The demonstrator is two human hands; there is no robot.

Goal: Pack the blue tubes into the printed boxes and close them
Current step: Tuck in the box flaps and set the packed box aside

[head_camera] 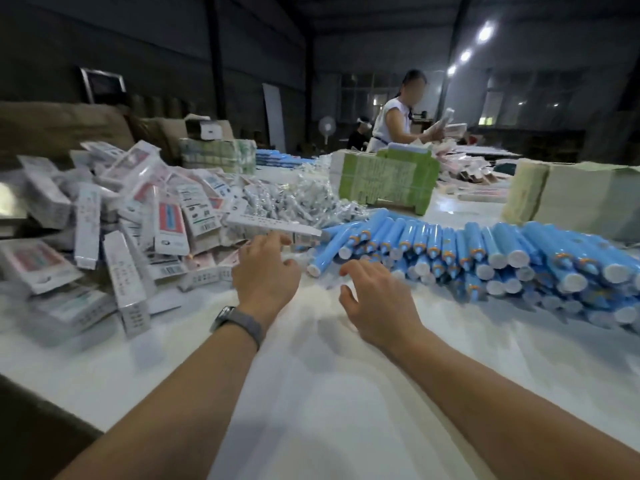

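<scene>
Surface: white surface (311, 375), bare between my forearms.
Tubes: blue tubes (485, 251) heaped just beyond my right hand (377, 306).
Boxes: printed boxes (138, 220) piled left, beside my left hand (266, 271).
Hands: both hold nothing, fingers loosely spread.

arms: both forearms bare, no sleeves | left wrist: grey wristband (250, 326) with dark rectangular face (221, 315) | right wrist: bare

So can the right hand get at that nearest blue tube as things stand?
Probably yes. The right hand is open and empty, and the nearest blue tube lies just past its fingertips on bare table, nothing between.
</scene>
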